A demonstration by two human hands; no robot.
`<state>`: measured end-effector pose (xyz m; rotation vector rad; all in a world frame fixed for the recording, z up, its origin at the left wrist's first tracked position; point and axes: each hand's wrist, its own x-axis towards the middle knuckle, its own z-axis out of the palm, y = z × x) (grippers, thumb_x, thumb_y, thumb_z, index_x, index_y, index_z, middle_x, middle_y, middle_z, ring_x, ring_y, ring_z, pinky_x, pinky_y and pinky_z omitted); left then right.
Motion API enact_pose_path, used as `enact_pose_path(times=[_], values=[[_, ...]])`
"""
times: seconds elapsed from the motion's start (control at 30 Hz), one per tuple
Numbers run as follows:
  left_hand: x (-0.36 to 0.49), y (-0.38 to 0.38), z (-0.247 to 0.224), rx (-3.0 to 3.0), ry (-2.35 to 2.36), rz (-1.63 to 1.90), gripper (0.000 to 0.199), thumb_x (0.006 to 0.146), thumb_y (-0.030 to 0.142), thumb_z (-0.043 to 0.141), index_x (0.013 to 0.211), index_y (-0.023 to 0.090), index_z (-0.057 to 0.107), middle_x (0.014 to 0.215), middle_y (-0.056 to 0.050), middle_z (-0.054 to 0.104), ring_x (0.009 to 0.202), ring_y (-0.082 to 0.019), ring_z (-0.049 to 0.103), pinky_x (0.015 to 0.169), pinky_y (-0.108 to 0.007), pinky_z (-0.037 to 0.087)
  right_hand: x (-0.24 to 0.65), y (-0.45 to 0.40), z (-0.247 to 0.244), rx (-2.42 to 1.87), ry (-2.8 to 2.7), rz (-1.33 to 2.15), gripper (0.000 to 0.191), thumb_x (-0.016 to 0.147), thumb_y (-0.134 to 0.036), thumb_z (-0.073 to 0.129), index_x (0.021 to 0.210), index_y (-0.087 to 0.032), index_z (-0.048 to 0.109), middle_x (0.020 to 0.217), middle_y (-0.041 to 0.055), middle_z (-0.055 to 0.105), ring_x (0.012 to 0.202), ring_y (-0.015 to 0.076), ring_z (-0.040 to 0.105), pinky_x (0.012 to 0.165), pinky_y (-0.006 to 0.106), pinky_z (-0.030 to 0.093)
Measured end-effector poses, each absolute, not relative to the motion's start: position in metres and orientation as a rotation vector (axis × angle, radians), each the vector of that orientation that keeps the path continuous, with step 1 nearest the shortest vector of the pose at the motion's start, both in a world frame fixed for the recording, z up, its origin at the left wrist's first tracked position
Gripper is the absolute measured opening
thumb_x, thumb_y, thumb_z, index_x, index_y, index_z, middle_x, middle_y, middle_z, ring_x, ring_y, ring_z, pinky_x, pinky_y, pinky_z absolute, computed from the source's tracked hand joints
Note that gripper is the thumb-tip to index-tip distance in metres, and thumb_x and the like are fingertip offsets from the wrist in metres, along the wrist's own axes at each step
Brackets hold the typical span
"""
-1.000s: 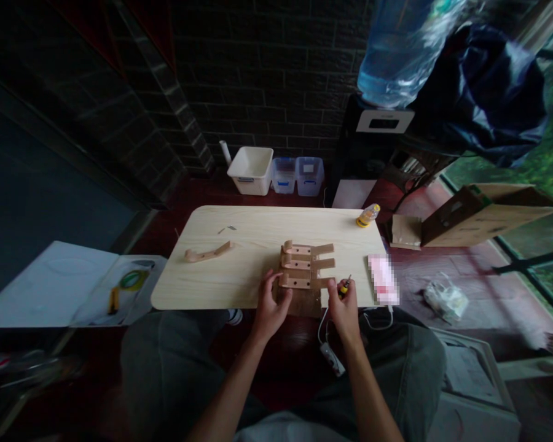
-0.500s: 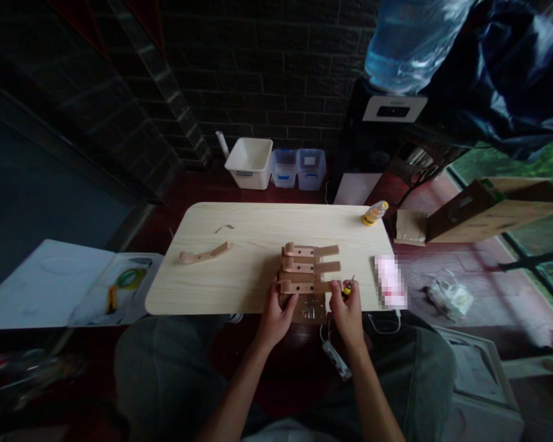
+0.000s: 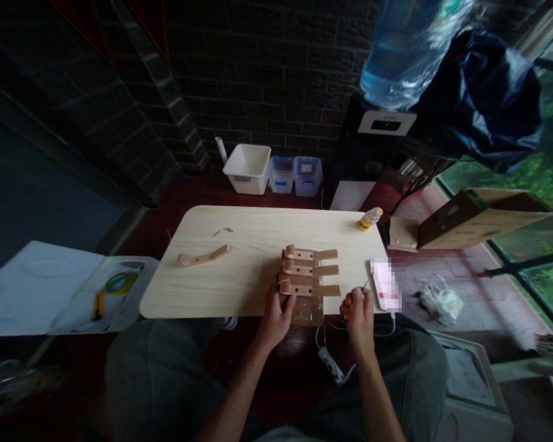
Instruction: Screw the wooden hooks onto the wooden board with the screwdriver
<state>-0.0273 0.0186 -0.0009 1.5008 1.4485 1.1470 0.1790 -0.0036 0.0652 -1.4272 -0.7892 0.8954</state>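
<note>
A cardboard piece (image 3: 309, 312) lies at the table's near edge with three wooden strips across it, each with dark dots. My left hand (image 3: 278, 314) grips its left side at the nearest strip (image 3: 304, 289), thumb on top. To the right, apart from the cardboard, my right hand (image 3: 358, 310) is closed around a small yellow and black screwdriver (image 3: 346, 317), mostly hidden by the fingers, its thin shaft pointing up. A single curved wooden strip (image 3: 204, 256) rests on the left part of the table.
On the pale table (image 3: 249, 224) are small metal bits (image 3: 228, 229), a yellow-capped bottle (image 3: 370, 218) and a pink, blurred-out object (image 3: 386, 284) with a white cable. A power strip (image 3: 330, 366) hangs below the near edge. Bins (image 3: 247, 169) stand beyond the table.
My right hand has let go of the nearest strip's right end and moved right with the screwdriver. My left hand keeps its hold. The view has shifted slightly.
</note>
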Motion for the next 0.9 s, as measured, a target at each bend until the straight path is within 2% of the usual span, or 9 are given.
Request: enact_pose_path(times=[0.17, 0.27, 0.33, 0.43, 0.53, 0.6, 0.73, 0.9], values=[[-0.026, 0.017, -0.008, 1.506, 1.448, 1.173, 0.049, 0.098, 0.045, 0.059, 0.141, 0.025, 0.047, 0.148, -0.016, 0.05, 0.144, -0.029, 0.045, 0.123, -0.053, 0.034, 0.198, -0.02, 0.093, -1.385, -0.688, 0.849, 0.037, 0.097, -0.058, 0.052, 0.113, -0.026, 0.053, 0.074, -0.0049, 0.052, 0.057, 0.0119, 0.051, 0.051, 0.023, 0.043], [-0.025, 0.017, -0.01, 1.52, 1.43, 1.194, 0.048, 0.098, 0.045, 0.058, 0.14, 0.024, 0.047, 0.145, -0.016, 0.052, 0.142, -0.028, 0.047, 0.121, -0.053, 0.036, 0.198, -0.036, 0.112, -1.376, -0.812, 0.888, 0.045, 0.101, -0.058, 0.047, 0.134, -0.027, 0.048, 0.073, -0.005, 0.056, 0.054, 0.0128, 0.052, 0.05, 0.024, 0.043], [-0.025, 0.018, -0.01, 1.536, 1.423, 1.205, 0.048, 0.098, 0.045, 0.058, 0.14, 0.023, 0.047, 0.145, -0.016, 0.053, 0.142, -0.029, 0.047, 0.121, -0.053, 0.036, 0.193, -0.044, 0.12, -1.392, -0.903, 0.972, 0.05, 0.101, -0.059, 0.046, 0.14, -0.027, 0.046, 0.07, -0.006, 0.055, 0.048, 0.0119, 0.047, 0.045, 0.023, 0.039], [-0.025, 0.017, -0.01, 1.543, 1.425, 1.211, 0.05, 0.098, 0.045, 0.058, 0.141, 0.022, 0.046, 0.146, -0.017, 0.052, 0.143, -0.029, 0.045, 0.122, -0.054, 0.034, 0.182, -0.048, 0.126, -1.442, -1.043, 1.102, 0.053, 0.101, -0.061, 0.045, 0.138, -0.023, 0.052, 0.068, -0.0061, 0.051, 0.048, 0.0117, 0.044, 0.042, 0.022, 0.035], [-0.024, 0.017, -0.01, 1.536, 1.418, 1.225, 0.05, 0.098, 0.044, 0.057, 0.141, 0.02, 0.046, 0.147, -0.018, 0.051, 0.143, -0.029, 0.046, 0.122, -0.053, 0.034, 0.174, -0.041, 0.131, -1.448, -1.222, 1.147, 0.047, 0.104, -0.056, 0.04, 0.132, -0.022, 0.054, 0.068, -0.0055, 0.053, 0.056, 0.014, 0.05, 0.05, 0.023, 0.041], [-0.024, 0.016, -0.01, 1.539, 1.407, 1.232, 0.05, 0.098, 0.044, 0.057, 0.141, 0.02, 0.047, 0.147, -0.018, 0.051, 0.143, -0.029, 0.046, 0.121, -0.054, 0.035, 0.17, -0.031, 0.136, -1.459, -1.404, 1.045, 0.035, 0.103, -0.051, 0.046, 0.122, -0.022, 0.055, 0.068, -0.0054, 0.055, 0.059, 0.0152, 0.054, 0.056, 0.025, 0.043], [-0.025, 0.015, -0.009, 1.567, 1.395, 1.227, 0.048, 0.098, 0.044, 0.055, 0.139, 0.019, 0.048, 0.148, -0.019, 0.049, 0.144, -0.031, 0.043, 0.122, -0.055, 0.033, 0.167, -0.008, 0.144, -1.526, -1.785, 0.863, 0.018, 0.098, -0.039, 0.056, 0.107, -0.024, 0.061, 0.085, 0.0016, 0.071, 0.075, 0.0201, 0.067, 0.069, 0.029, 0.048], [-0.026, 0.014, -0.008, 1.584, 1.383, 1.233, 0.051, 0.098, 0.045, 0.055, 0.141, 0.02, 0.046, 0.149, -0.019, 0.049, 0.144, -0.031, 0.043, 0.122, -0.055, 0.034, 0.162, 0.017, 0.151, -1.617, -2.148, 0.667, 0.015, 0.095, -0.028, 0.061, 0.105, -0.026, 0.071, 0.09, 0.003, 0.078, 0.082, 0.0221, 0.073, 0.074, 0.028, 0.048]])
